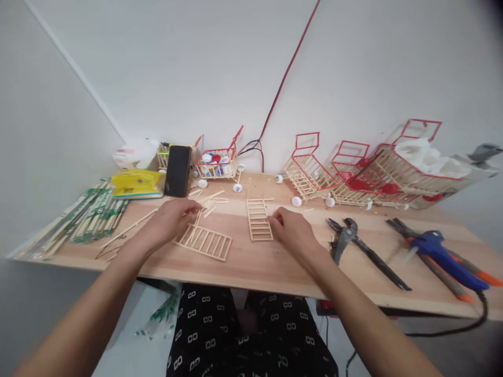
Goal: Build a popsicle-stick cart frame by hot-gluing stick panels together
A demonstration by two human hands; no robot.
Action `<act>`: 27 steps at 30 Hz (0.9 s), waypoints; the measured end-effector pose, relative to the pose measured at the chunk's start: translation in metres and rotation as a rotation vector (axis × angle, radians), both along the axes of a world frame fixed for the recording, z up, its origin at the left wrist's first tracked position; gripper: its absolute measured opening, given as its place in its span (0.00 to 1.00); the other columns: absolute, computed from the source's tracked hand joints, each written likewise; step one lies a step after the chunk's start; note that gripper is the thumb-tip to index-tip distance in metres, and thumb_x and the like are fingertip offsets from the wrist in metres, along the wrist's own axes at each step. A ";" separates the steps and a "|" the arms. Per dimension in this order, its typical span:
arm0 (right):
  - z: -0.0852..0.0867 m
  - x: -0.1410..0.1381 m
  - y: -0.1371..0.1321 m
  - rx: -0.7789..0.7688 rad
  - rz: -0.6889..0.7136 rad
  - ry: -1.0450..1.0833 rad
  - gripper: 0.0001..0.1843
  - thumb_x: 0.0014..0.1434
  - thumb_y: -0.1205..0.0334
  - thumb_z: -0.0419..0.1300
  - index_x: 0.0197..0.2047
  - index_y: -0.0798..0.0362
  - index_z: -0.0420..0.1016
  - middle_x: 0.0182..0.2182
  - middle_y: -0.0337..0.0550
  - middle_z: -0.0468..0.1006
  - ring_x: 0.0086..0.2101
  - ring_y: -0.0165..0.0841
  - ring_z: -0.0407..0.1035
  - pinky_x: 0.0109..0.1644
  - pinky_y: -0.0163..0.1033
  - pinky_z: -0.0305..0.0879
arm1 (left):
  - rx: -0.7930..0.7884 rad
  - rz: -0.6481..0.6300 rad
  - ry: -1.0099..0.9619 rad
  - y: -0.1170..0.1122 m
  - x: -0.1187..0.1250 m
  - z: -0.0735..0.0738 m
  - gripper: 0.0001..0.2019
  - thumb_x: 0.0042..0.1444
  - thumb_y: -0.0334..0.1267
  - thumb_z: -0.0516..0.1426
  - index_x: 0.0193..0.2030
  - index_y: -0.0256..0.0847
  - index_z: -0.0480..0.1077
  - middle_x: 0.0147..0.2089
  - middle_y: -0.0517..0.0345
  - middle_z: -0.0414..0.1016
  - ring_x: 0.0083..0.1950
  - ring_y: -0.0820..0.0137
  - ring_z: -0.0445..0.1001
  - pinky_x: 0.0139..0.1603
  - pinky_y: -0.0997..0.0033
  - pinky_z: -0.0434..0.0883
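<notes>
My left hand (178, 217) reaches to a loose pile of short wooden sticks (212, 201). Its fingers are curled together at the pile's edge; what they pinch, if anything, is too small to make out. Just below that hand lies a ladder-like stick frame (208, 243), flat and slanted. A second, upright-lying stick frame (259, 225) with several rungs rests in the middle of the table. My right hand (291, 228) has its bent fingers and thumb closed at the right edge of this second frame.
Small stick-built carts with red handles (310, 173) line the wall. To the right lie pliers (349, 241) and a blue hot glue gun (432, 248) with a cord. On the left are bundled sticks (98, 214), a yellow packet (137, 183) and a phone (178, 170).
</notes>
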State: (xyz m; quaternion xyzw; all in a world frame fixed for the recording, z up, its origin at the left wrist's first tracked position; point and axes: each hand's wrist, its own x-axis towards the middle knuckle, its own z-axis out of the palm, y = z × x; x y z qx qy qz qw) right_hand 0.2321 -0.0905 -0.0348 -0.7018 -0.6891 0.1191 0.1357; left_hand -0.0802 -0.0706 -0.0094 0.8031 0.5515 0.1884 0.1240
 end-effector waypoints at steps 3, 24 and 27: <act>-0.001 -0.002 0.008 -0.015 -0.017 -0.072 0.15 0.63 0.52 0.51 0.36 0.51 0.74 0.33 0.45 0.80 0.35 0.37 0.72 0.32 0.36 0.54 | 0.024 0.001 -0.021 -0.014 -0.017 -0.012 0.17 0.56 0.43 0.52 0.45 0.40 0.76 0.46 0.48 0.78 0.47 0.59 0.74 0.49 0.63 0.67; 0.013 -0.025 0.041 -0.129 -0.107 -0.097 0.19 0.64 0.52 0.51 0.39 0.54 0.79 0.40 0.52 0.81 0.43 0.40 0.74 0.41 0.39 0.65 | -0.178 -0.020 -0.565 -0.022 -0.010 -0.004 0.11 0.53 0.46 0.58 0.34 0.40 0.68 0.31 0.59 0.71 0.30 0.71 0.67 0.30 0.73 0.64; 0.013 -0.027 0.046 -0.142 -0.105 -0.113 0.18 0.63 0.54 0.52 0.41 0.55 0.79 0.41 0.54 0.81 0.44 0.40 0.74 0.42 0.39 0.65 | -0.230 -0.026 -0.718 -0.017 0.000 -0.004 0.11 0.53 0.44 0.60 0.39 0.41 0.68 0.36 0.59 0.72 0.33 0.72 0.70 0.32 0.74 0.66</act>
